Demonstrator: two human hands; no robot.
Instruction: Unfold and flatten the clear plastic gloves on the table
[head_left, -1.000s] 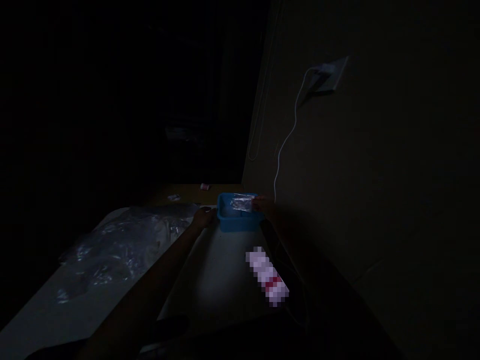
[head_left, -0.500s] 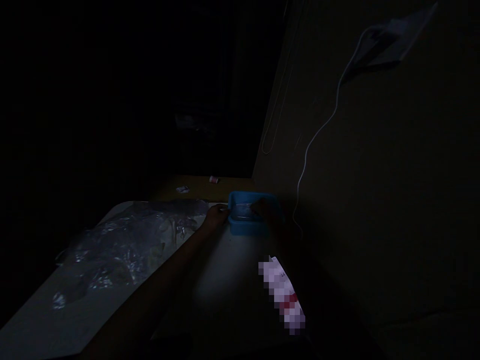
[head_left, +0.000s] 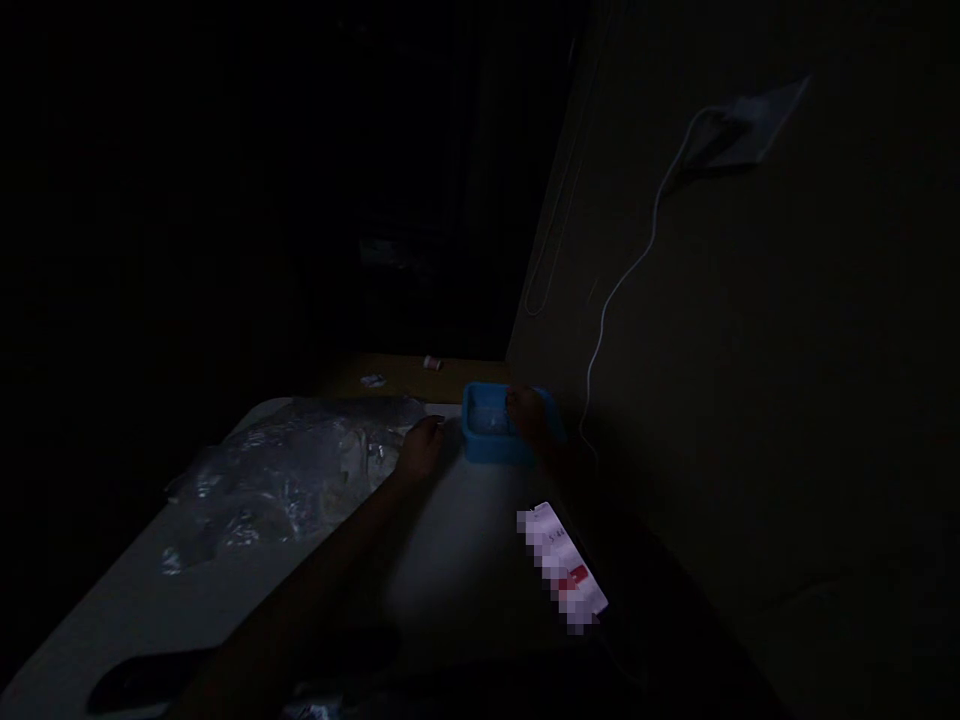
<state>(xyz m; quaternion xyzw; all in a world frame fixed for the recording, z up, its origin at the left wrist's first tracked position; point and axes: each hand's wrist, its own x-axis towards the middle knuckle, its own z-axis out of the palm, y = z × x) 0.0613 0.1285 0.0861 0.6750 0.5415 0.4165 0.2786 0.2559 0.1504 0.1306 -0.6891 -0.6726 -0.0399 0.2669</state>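
Note:
The room is very dark. My left hand (head_left: 420,447) is closed above the white table, left of a blue plastic tub (head_left: 499,451) and apart from it. A small pale sliver shows at its fingertips, too dim to identify. Over the tub's right part, my right hand (head_left: 527,412) has its fingers curled together; what they hold, if anything, is hidden in shadow. Something pale and see-through, like clear plastic (head_left: 487,421), lies inside the tub. A heap of crinkled clear plastic (head_left: 285,480) spreads across the table beside my left forearm.
A lit phone screen (head_left: 566,565) glows below my right forearm. A white cable (head_left: 622,275) hangs down the right wall. On a brown surface behind the white table (head_left: 450,540) lie a small pink-and-white cylinder (head_left: 432,363) and a crumpled scrap (head_left: 373,381). A dark elongated object (head_left: 142,678) lies at the near left.
My left hand has left the tub's rim and drawn back left and toward me. My right hand has lifted slightly inside the tub's outline. The whole view has shifted a little.

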